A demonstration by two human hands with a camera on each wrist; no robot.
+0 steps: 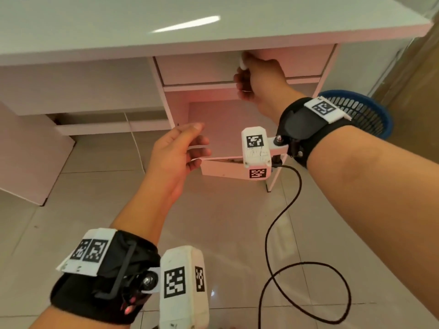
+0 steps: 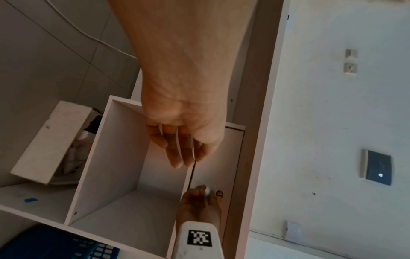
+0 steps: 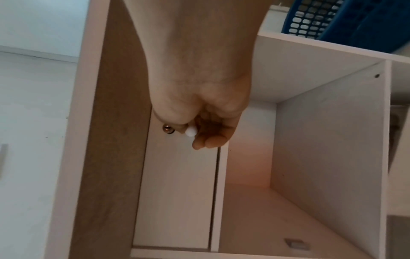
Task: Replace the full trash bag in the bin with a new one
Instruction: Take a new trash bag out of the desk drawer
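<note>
My right hand grips the small white knob of the desk's upper drawer, which sits nearly flush with the frame. The right wrist view shows the knob pinched in the fingers, next to a metal lock. In front of the open compartment below the drawer is my left hand. Its fingers are curled round thin white plastic strips, seen edge-on. The blue mesh bin stands on the floor right of the desk, with no bag showing in it.
The white desk top overhangs the drawer. A white box of crumpled white stuff lies tilted under the compartment. A black cable loops over the tiled floor, and a white cord hangs under the desk.
</note>
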